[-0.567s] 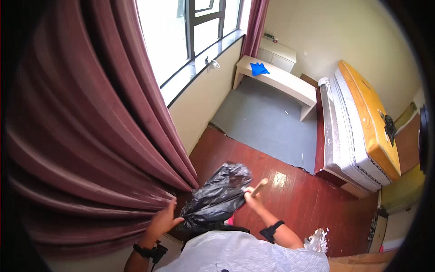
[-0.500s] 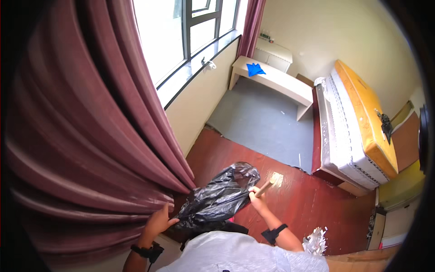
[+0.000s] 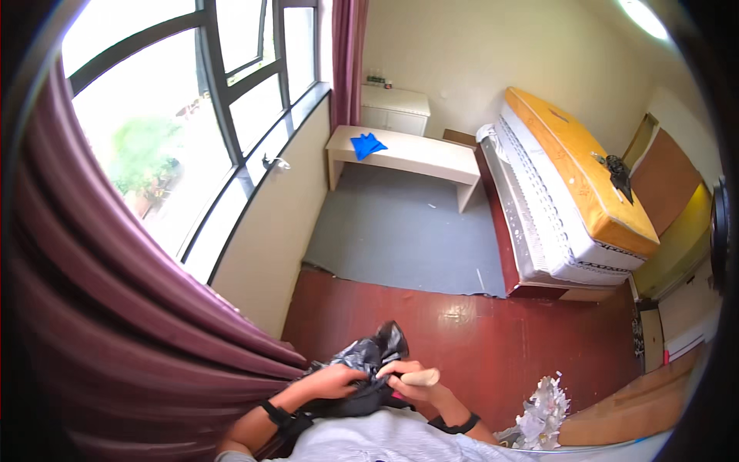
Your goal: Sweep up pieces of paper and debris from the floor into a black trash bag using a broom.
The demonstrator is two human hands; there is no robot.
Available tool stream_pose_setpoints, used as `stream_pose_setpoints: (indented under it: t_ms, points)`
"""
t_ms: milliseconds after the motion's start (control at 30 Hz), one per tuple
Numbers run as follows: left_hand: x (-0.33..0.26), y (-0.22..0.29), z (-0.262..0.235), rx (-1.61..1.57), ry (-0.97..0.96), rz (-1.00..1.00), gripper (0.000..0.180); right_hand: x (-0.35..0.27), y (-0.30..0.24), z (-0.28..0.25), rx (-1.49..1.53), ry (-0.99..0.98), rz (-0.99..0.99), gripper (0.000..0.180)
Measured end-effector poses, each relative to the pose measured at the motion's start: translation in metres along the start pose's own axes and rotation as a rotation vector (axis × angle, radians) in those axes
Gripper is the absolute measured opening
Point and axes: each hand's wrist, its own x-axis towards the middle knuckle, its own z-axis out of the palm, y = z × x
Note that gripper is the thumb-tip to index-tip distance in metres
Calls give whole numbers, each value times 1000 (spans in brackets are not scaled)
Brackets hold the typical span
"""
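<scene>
A black plastic bag (image 3: 362,356) hangs gathered close in front of me at the lower middle, its upper part standing up crumpled. My left hand (image 3: 339,381) is closed on the bag's near left side, its fingers curled into the plastic. Close beside it, my right hand (image 3: 416,390) grips a light wooden stick (image 3: 422,377) whose blunt end points up toward me. The same hand's fingertips touch the bag's edge. What is at the stick's other end is hidden, though a bit of pink shows under my right hand.
A mauve curtain (image 3: 146,331) hangs along my left beside the window (image 3: 219,100). Ahead stands a low pale bench (image 3: 431,158) with a blue cloth (image 3: 367,145). Stacked mattresses (image 3: 570,185) lie at the right. A white, shredded-looking bundle (image 3: 543,416) is at the lower right.
My hands have come together from opposite sides of the bag, which is now bunched up instead of spread out. The view has tilted up, showing more window.
</scene>
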Motion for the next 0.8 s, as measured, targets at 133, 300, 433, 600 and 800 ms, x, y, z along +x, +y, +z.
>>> stream_pose_setpoints:
  t_ms: [133, 300, 433, 600, 800]
  points:
    - [44, -6, -52, -373, 251, -16, 19, 1, 25, -69, 37, 330, 189, 14]
    - [114, 19, -124, -658, 224, -96, 26, 14, 56, -129, -124, 292, 95, 17]
    - [177, 45, -151, -704, -292, 217, 30, 10, 89, -143, -216, 283, 28, 26]
    - [277, -57, -97, -347, -774, -61, 61, 15, 93, -180, -192, 532, 142, 22]
    - [395, -201, -106, 723, -544, -75, 54, 30, 83, -255, -466, 922, 303, 9]
